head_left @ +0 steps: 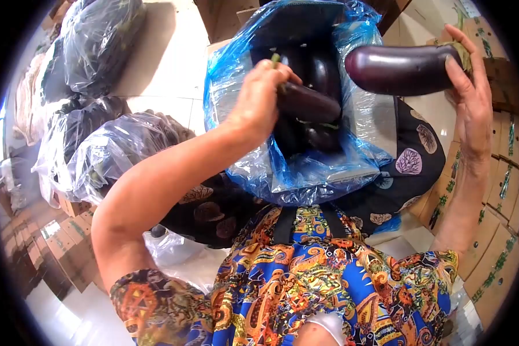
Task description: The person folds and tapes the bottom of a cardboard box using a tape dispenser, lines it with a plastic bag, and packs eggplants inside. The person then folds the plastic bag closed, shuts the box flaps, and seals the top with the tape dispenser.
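My left hand (259,95) is closed round the stem end of a dark eggplant (311,105), over the inside of an open cardboard box (368,118). Blue plastic film (219,75) lines the box and hangs over its walls. Under the held eggplant lie several more eggplants (324,75), partly hidden by it and by shadow. Up and to the right of the box, my right hand (470,86) grips a large glossy eggplant (403,69) at its stem end, its rounded end pointing left.
Clear plastic bags of dark produce (101,46) stand on the tiled floor at the left, with another full bag (121,150) nearer. Stacked cartons (490,254) line the right side, and more cartons (63,245) are at lower left. The box sits between my legs.
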Demonstrator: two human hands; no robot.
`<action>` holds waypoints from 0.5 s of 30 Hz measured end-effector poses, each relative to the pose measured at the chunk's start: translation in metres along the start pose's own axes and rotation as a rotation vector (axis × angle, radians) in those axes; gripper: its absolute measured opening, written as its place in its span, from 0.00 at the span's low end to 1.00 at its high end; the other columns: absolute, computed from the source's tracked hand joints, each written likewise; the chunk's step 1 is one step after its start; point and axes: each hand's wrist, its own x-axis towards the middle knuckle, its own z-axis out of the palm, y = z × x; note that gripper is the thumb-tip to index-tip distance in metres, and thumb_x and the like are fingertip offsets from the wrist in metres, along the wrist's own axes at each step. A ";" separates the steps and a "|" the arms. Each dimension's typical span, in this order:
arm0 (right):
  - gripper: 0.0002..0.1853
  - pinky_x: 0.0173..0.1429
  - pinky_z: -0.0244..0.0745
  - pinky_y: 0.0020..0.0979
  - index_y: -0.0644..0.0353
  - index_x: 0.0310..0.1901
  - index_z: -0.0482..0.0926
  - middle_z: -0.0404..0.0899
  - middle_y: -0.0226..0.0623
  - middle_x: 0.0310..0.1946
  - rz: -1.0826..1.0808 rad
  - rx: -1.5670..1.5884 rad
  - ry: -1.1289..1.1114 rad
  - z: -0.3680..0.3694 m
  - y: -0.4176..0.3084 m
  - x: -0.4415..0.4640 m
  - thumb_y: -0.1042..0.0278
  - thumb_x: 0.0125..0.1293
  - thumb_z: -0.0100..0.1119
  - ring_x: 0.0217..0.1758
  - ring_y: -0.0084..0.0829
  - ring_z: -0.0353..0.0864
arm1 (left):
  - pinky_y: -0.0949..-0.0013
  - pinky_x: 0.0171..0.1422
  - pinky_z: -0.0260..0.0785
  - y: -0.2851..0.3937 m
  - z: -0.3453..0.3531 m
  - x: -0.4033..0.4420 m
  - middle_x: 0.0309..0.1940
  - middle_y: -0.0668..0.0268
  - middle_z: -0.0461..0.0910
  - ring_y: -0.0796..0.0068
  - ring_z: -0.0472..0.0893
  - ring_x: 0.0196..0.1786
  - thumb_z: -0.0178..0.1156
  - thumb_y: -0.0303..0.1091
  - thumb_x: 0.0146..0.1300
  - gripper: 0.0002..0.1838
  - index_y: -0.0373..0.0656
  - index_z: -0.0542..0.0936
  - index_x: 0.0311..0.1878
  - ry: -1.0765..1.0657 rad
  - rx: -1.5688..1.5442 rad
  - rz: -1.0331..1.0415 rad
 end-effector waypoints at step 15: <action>0.28 0.56 0.75 0.37 0.55 0.59 0.77 0.83 0.47 0.44 -0.128 -0.163 -0.283 0.082 0.017 0.032 0.45 0.64 0.61 0.47 0.41 0.84 | 0.55 0.52 0.76 -0.088 -0.017 -0.019 0.44 0.56 0.78 0.52 0.81 0.50 0.63 0.35 0.58 0.27 0.39 0.71 0.61 -0.622 1.924 0.634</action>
